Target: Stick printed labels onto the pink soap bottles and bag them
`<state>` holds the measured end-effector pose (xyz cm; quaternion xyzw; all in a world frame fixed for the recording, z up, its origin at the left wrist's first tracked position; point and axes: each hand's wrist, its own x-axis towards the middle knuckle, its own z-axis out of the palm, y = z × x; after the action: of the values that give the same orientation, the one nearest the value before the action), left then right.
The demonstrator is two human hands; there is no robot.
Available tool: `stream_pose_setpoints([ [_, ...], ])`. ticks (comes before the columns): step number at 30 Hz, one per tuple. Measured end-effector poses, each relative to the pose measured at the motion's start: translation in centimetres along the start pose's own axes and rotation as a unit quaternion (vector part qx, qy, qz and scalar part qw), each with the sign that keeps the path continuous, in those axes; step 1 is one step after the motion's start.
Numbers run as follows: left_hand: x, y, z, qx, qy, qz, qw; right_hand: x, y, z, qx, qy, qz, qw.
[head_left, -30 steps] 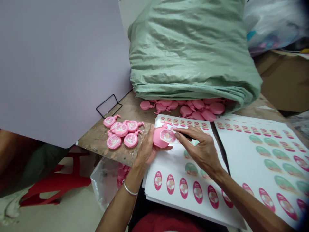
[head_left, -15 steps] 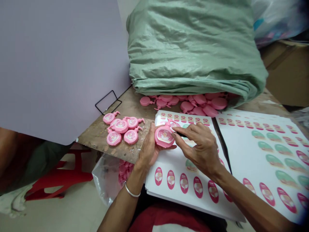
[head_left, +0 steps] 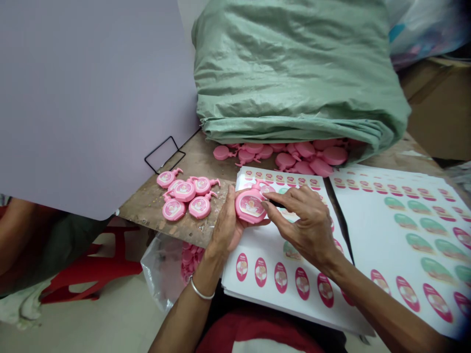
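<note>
A pink pump-bottle-shaped piece with a round picture label on its face is held in my left hand, its fingers under and around the piece. My right hand is at the piece's right edge, thumb and forefinger close together; a dark, thin object shows between its fingers, too small to name. Both hands are over a stack of white sticker sheets printed with pink ovals and green shapes. Left of my left hand, several labelled pink pieces lie grouped on the brown table.
A large green sack stands behind, with plain pink pieces at its mouth. More sheets lie at right. A clear bag, a red stool and a person's arm are at left, beside a grey panel.
Both hands stay in nearly the same place around the pink piece. The person's arm at the left edge has shifted slightly.
</note>
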<state>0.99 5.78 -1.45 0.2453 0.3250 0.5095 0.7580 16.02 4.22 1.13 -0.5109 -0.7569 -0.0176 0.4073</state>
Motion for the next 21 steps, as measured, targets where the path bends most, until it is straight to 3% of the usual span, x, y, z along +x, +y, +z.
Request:
stream_pose_setpoints([
  [12,-0.3,0.3,0.1,0.009,-0.007,0.005,1.0,0.2,0.2,0.4,0.001,0.02,-0.02,1.0],
  [17,-1.2,0.8,0.4,0.057,-0.028,0.03,0.998,0.3,0.6,0.0,-0.067,-0.003,-0.033,0.997],
  [21,-1.6,0.9,0.5,0.07,-0.024,0.016,0.997,0.7,0.9,-0.2,-0.121,0.004,0.023,0.992],
])
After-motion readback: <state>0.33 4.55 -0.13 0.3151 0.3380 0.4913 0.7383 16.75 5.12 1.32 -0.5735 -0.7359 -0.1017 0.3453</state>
